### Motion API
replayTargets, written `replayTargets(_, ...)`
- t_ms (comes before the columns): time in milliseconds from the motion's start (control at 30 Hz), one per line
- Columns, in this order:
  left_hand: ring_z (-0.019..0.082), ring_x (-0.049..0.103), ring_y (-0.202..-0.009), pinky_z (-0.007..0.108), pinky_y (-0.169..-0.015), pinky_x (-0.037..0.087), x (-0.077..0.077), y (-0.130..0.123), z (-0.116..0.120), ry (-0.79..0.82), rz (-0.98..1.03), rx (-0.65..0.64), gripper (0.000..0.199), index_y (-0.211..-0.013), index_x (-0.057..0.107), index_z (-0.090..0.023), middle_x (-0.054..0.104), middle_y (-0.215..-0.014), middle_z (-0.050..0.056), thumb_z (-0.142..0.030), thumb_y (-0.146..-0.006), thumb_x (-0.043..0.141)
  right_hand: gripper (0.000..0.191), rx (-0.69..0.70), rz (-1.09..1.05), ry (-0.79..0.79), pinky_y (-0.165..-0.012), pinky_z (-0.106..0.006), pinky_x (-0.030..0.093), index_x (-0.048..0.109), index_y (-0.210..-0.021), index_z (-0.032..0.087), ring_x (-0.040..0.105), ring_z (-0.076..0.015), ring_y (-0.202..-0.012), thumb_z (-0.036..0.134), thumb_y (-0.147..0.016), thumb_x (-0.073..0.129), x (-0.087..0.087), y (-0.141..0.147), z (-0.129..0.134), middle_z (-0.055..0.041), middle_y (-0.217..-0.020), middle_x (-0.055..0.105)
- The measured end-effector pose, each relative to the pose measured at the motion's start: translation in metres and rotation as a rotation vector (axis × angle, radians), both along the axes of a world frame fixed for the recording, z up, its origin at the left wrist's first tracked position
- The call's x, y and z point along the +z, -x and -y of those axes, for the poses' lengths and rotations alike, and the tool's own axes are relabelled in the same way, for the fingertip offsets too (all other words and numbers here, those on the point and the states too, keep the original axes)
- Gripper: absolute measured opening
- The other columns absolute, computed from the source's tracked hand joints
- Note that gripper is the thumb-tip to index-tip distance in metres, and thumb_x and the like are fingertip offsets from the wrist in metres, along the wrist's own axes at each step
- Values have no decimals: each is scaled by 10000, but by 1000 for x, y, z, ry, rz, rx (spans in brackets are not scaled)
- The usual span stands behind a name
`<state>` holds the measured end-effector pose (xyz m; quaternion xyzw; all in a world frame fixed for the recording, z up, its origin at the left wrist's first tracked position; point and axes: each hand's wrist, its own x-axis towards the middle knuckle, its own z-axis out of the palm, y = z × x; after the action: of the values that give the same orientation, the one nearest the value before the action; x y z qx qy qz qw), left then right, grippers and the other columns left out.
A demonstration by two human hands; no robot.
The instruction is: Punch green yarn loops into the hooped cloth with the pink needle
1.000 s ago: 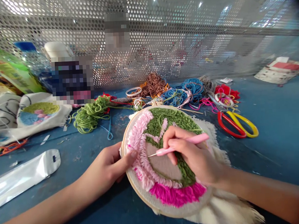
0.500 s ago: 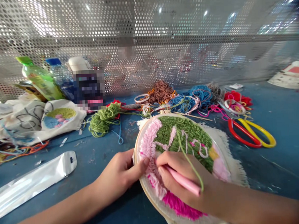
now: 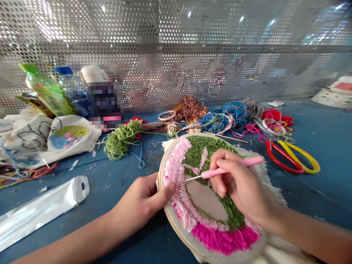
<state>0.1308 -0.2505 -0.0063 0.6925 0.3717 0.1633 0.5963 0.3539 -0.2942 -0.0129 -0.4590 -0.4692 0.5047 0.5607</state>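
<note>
Yarn piles (image 3: 213, 120) behind hoop (image 3: 167, 214), scissors (image 3: 279, 163) R

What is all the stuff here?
Wooden hoop: 1, pink and green yarn, under both hands.
Punch needle: 1, pink, in right hand.
Yarn piles: several, green, brown, blue, behind hoop.
Scissors: 1 pair, red and yellow, right of hoop.
Plastic bottles: 2, green and blue caps, back left.
Foil pouch: 1, silver, front left.
Stitched cloth: 1, white, left.
Mesh screen: 1, grey, behind.
Table: 1, blue, under everything.
Left hand: 1, on hoop.
Right hand: 1, holding needle.
</note>
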Motion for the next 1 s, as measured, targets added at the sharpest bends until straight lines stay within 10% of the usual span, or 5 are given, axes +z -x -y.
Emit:
replayTargets(233,117,356,-589,213,-483,284,-4,2,-1,-24,-46,-9,331,-830,562,-168,478,-670,-33,-497,-861,564,106,298,474,-122,-532,-229,349,538,-879,208,446,-96,-570,262,-958,494,8,12,4,42,-670,503)
replayTargets(500,103,348,-467,221,-439,257,3,0,-5,132,-11,166,405,-669,498,-191,407,-499,-66,-537,-879,507,151,404,119,39,-591,-246,408,501,-826,198,415,-86,-487,298,-938,484,10,6,1,76,-534,472)
replayTargets(733,168,563,-635,287,-611,449,-2,-7,-11,349,124,150,372,-922,557,-191,606,-767,-1,-537,-810,635,123,475,115,110,-480,-212,327,531,-790,191,388,-79,-442,274,-874,495,12,10,7,76,-489,462)
replayTargets(900,121,388,-500,218,-472,239,11,20,-36,-511,-316,194,282,-730,610,-192,486,-555,-28,-447,-850,606,142,490,141,82,-545,-228,388,523,-798,189,368,-70,-435,296,-888,499,6,12,6,89,-489,448)
replayTargets(1000,95,311,-559,202,-489,97,39,56,-83,-909,-429,439,267,-1038,649,-190,452,-713,-26,-382,-870,570,140,489,110,105,-528,-227,379,523,-790,191,358,-72,-425,293,-883,501,4,14,5,91,-477,440)
